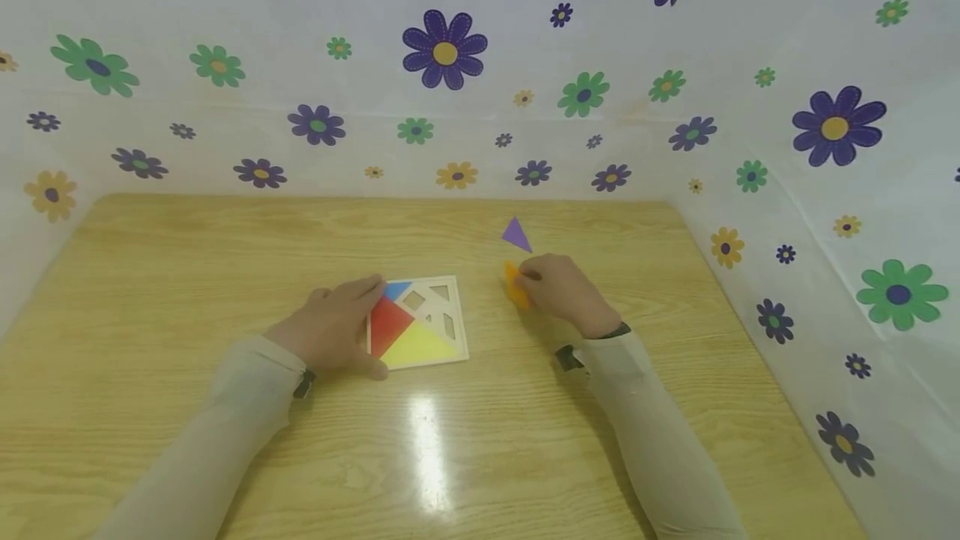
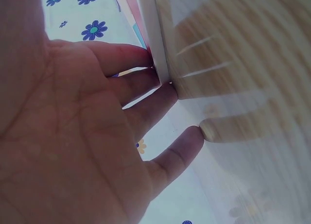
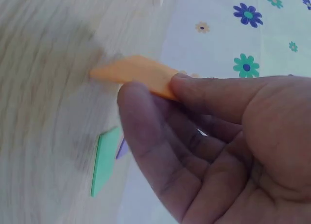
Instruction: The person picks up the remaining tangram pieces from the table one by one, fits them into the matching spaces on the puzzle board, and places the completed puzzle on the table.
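Note:
My left hand (image 1: 333, 327) rests at the left side of a white tangram board (image 1: 461, 319), its thumb near the lower edge. In the left wrist view the fingers are fairly straight, some fingertips touching the board's edge. A red piece (image 1: 391, 328), a yellow triangle (image 1: 420, 346) and a blue piece (image 1: 395, 291) lie in the board, beside several vacant cutouts. Right of the board, my right hand (image 1: 566, 292) pinches an orange tangram piece (image 3: 138, 72) between thumb and fingers, tilted above the table.
Beyond the right hand a purple triangle (image 1: 516, 235) lies on the wooden table (image 1: 487, 440). A green piece (image 3: 104, 161) shows on the table in the right wrist view; the right hand hides it from the head view. Flower-patterned white sheeting (image 1: 495, 48) borders the back and sides.

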The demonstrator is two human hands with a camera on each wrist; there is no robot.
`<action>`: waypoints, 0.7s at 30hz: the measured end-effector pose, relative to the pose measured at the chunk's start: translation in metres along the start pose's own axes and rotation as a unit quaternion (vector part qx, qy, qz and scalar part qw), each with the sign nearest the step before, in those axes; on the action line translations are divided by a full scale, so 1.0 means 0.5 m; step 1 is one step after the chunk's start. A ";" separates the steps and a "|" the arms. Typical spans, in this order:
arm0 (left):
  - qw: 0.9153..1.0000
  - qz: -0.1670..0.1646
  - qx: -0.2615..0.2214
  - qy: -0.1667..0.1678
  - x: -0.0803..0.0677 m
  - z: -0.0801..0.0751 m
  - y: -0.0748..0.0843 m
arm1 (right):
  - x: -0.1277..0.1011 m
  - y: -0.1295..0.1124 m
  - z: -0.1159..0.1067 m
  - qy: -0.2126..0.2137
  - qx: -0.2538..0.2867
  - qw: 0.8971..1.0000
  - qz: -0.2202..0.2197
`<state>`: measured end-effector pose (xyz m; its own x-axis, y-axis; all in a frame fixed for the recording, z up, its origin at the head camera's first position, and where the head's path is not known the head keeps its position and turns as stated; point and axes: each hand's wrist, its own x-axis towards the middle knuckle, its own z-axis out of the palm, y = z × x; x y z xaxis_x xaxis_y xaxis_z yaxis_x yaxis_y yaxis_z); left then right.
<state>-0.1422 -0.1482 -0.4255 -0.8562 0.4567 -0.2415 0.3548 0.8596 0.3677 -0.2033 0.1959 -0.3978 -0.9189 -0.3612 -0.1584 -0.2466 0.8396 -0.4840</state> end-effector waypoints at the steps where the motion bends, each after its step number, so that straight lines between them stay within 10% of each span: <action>1: 1.000 0.000 0.000 0.000 0.000 -0.001 0.000 | 0.001 -0.003 0.001 0.000 0.009 1.000 0.001; 21: 1.000 -0.004 -0.001 -0.004 0.008 0.007 -0.006 | 0.012 -0.071 0.047 -0.024 0.085 0.995 -0.043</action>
<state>-0.1454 -0.1480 -0.4305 -0.8559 0.4519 -0.2514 0.3472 0.8624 0.3684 -0.1929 0.1544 -0.4020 -0.8799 -0.4512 -0.1491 -0.2639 0.7249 -0.6362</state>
